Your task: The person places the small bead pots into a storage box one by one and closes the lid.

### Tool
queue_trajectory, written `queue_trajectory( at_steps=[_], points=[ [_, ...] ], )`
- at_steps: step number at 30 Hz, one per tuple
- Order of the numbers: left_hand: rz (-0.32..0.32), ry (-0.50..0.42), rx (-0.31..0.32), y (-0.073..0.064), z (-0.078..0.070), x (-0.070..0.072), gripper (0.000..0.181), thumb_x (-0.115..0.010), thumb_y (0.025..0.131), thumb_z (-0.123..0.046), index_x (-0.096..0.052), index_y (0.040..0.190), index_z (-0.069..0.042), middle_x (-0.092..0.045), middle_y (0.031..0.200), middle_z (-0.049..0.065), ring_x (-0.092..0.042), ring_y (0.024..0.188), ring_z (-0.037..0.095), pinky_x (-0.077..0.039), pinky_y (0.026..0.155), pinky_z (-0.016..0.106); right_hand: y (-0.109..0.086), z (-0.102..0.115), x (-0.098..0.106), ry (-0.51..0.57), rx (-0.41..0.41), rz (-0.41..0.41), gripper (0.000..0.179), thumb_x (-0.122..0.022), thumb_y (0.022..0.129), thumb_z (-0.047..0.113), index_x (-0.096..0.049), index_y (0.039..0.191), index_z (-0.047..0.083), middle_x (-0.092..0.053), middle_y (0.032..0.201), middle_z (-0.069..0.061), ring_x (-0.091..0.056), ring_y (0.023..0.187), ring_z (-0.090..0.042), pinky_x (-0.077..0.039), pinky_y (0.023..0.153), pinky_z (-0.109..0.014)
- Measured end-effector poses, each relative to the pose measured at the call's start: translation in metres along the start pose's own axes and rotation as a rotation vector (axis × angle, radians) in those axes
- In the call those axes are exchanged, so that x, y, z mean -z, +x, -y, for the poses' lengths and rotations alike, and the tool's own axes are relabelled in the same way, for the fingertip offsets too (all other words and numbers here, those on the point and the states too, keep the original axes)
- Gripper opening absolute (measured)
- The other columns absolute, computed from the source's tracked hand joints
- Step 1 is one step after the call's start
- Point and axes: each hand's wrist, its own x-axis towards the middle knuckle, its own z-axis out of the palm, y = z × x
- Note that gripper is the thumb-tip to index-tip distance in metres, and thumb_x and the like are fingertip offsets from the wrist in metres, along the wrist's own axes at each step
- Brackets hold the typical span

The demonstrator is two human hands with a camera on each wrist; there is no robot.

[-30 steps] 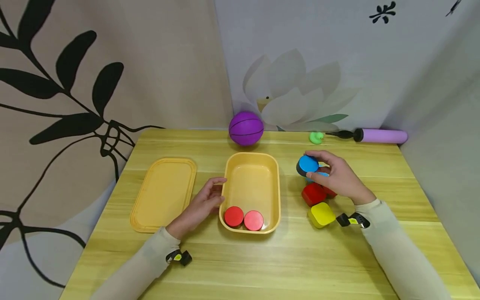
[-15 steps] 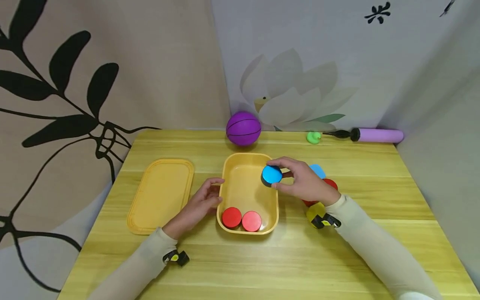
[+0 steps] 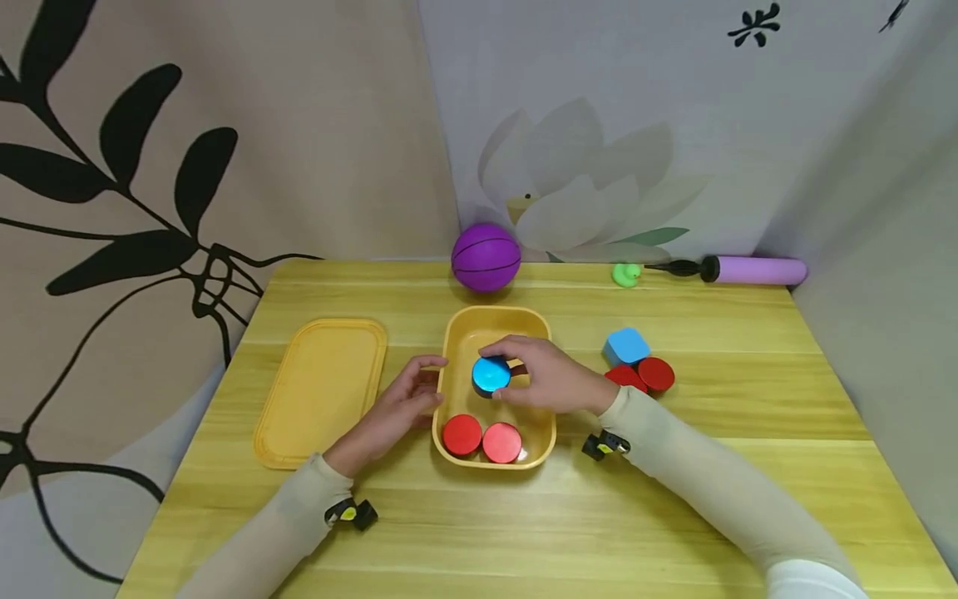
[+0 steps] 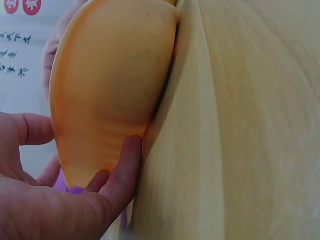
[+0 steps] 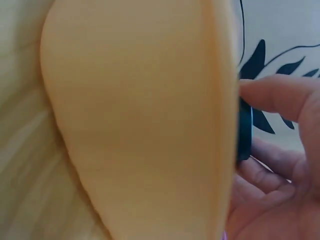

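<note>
In the head view my right hand [image 3: 550,374] pinches a round block [image 3: 491,374] with a blue top and dark side, over the middle of the yellow plastic box [image 3: 464,329]. In the right wrist view the box wall hides part of this block [image 5: 244,130]. Two red round blocks, a left one [image 3: 461,435] and a right one [image 3: 502,443], lie inside the box's near end. My left hand [image 3: 397,408] touches the box's left side from outside. The left wrist view shows its fingers [image 4: 129,160] against the outer wall, without wrapping round it.
Right of the box lie a blue square-shaped block [image 3: 627,346] and two red blocks [image 3: 655,375], one partly behind my right sleeve. A flat yellow lid [image 3: 322,395] lies left. Along the back are a purple ball [image 3: 486,258], green duck [image 3: 625,274] and purple hand pump [image 3: 756,269].
My right hand has carried the blue-topped round block leftward from the pile to over the box. The yellow block is now hidden by the right arm. My left hand stays at the box.
</note>
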Motion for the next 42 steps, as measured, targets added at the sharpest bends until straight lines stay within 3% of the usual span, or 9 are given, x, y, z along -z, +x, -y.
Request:
queue_trajectory(
  at_steps=[5, 13, 16, 31, 39, 42],
  points=[
    [-0.001, 0.005, 0.012, 0.002, 0.001, -0.001, 0.054, -0.053, 0.106, -0.013, -0.036, 0.157, -0.017, -0.045, 0.154, 0.023, -0.054, 0.135, 0.04, -0.061, 0.092, 0.043, 0.011, 0.001, -0.013, -0.055, 0.001, 0.056, 0.055, -0.079, 0.093, 0.013, -0.059, 0.144, 0.001, -0.064, 0.14, -0.008, -0.064, 0.126, -0.022, -0.058, 0.102, -0.029],
    [-0.014, 0.027, 0.014, 0.002, 0.002, 0.0, 0.053, -0.055, 0.106, -0.015, -0.038, 0.155, -0.02, -0.046, 0.154, 0.021, -0.054, 0.134, 0.035, -0.06, 0.091, 0.043, 0.025, 0.003, -0.023, -0.195, -0.037, 0.135, 0.055, -0.079, 0.094, 0.021, -0.061, 0.143, 0.005, -0.067, 0.136, -0.006, -0.065, 0.118, -0.019, -0.055, 0.105, -0.035],
    [-0.01, 0.03, 0.019, 0.002, 0.003, 0.001, 0.052, -0.055, 0.107, -0.017, -0.038, 0.155, -0.021, -0.045, 0.155, 0.02, -0.054, 0.136, 0.036, -0.06, 0.093, 0.044, 0.028, 0.004, -0.025, -0.201, -0.039, 0.174, 0.057, -0.079, 0.094, 0.022, -0.06, 0.144, 0.004, -0.067, 0.137, -0.007, -0.064, 0.117, -0.02, -0.054, 0.105, -0.036],
    [-0.002, 0.024, 0.015, 0.002, 0.002, 0.001, 0.051, -0.054, 0.108, -0.018, -0.038, 0.155, -0.022, -0.046, 0.155, 0.02, -0.051, 0.139, 0.038, -0.06, 0.095, 0.045, 0.03, 0.0, -0.029, -0.146, -0.075, 0.218, 0.059, -0.079, 0.094, 0.023, -0.059, 0.146, 0.005, -0.066, 0.138, -0.007, -0.065, 0.119, -0.02, -0.055, 0.105, -0.035],
    [-0.003, 0.014, 0.005, 0.003, 0.004, 0.001, 0.051, -0.054, 0.108, -0.018, -0.038, 0.156, -0.021, -0.048, 0.154, 0.021, -0.053, 0.136, 0.035, -0.059, 0.092, 0.042, 0.03, -0.002, -0.029, -0.049, -0.072, 0.182, 0.057, -0.078, 0.095, 0.02, -0.059, 0.144, 0.001, -0.068, 0.137, -0.009, -0.067, 0.123, -0.021, -0.058, 0.102, -0.03],
    [-0.007, 0.017, 0.01, 0.003, 0.005, 0.001, 0.05, -0.055, 0.108, -0.019, -0.039, 0.155, -0.022, -0.048, 0.153, 0.02, -0.052, 0.136, 0.035, -0.059, 0.092, 0.041, 0.028, 0.0, -0.026, -0.003, -0.073, 0.164, 0.055, -0.076, 0.096, 0.02, -0.059, 0.144, 0.0, -0.067, 0.139, -0.012, -0.067, 0.127, -0.025, -0.059, 0.101, -0.033]
  ],
)
